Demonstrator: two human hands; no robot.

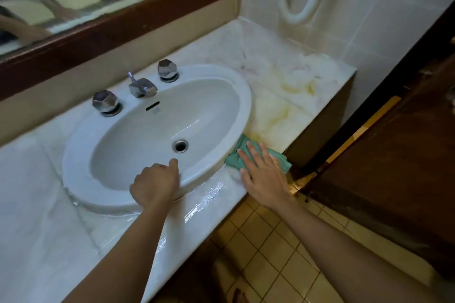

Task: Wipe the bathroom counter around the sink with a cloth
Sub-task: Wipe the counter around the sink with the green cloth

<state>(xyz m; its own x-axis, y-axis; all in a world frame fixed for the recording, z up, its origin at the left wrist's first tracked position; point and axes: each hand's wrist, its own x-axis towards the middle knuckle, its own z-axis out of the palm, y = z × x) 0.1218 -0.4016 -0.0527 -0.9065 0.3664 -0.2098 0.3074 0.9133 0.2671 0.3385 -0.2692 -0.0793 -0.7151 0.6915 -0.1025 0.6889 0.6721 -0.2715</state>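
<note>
Cloth (235,154), green and crumpled, lies on the counter (283,64) touching the front-right rim of the sink (72,160), close to the counter's front edge. Right hand (264,174) presses flat on it, fingers straight and spread, covering most of it. Left hand (155,186) is curled into a loose fist on the sink's front rim, thumb stretched onto the bowl's slope; it appears to hold nothing. Behind the bowl a faucet (141,87) stands between two faceted knobs (105,102). Right of the sink, yellow stains (273,118) mark the marble.
</note>
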